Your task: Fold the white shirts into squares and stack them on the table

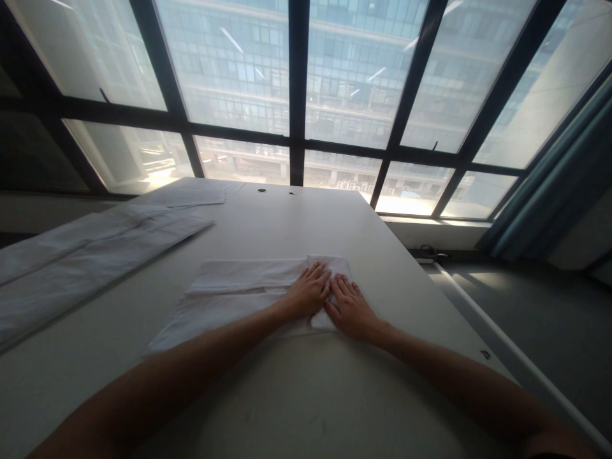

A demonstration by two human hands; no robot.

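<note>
A white folded cloth [248,277] lies flat on the white table in front of me, its right end turned over on itself. My left hand [310,290] rests on it near that folded end, palm down with the fingers stretched out. Right beside it, my right hand [351,306] lies flat on the turned-over part, fingers extended. Both hands press on the fabric from above and neither grips it. The cloth under my palms is hidden. Whether it is a garment or a plain piece of fabric, I cannot tell.
More white folded fabric [95,255] is spread along the left side of the table [296,223]. Tall windows with dark frames [297,83] stand beyond the far edge. A blue-grey curtain [549,166] hangs at the right, above the dark floor [540,306].
</note>
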